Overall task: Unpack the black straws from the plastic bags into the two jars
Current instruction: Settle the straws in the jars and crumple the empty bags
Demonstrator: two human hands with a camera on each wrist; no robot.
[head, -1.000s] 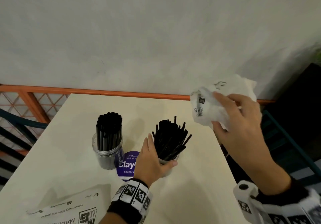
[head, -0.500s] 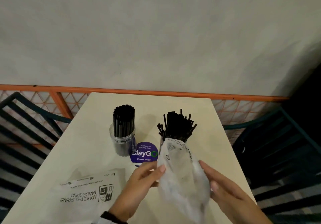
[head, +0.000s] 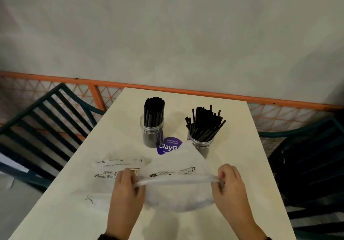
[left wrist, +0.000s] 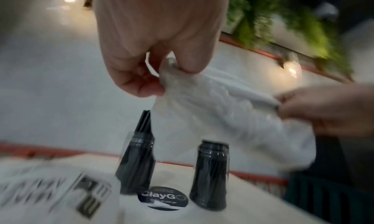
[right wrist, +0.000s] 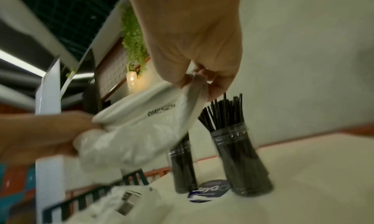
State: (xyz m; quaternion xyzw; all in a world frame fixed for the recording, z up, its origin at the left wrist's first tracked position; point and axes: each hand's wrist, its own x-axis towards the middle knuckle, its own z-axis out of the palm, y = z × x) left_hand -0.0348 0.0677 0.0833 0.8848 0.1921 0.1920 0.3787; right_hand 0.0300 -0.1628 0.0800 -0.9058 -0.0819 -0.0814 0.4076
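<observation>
Between the two hands, above the near half of the table (head: pixel 242 146), the empty plastic bag (head: pixel 175 187) hung stretched, long axis running left to right. Left hand (head: pixel 128 189) pinched one end, right hand (head: pixel 229 185) the other (both equally near). Beyond stood both jars (head: pixel 202 143) of black straws (head: pixel 204 122).
</observation>
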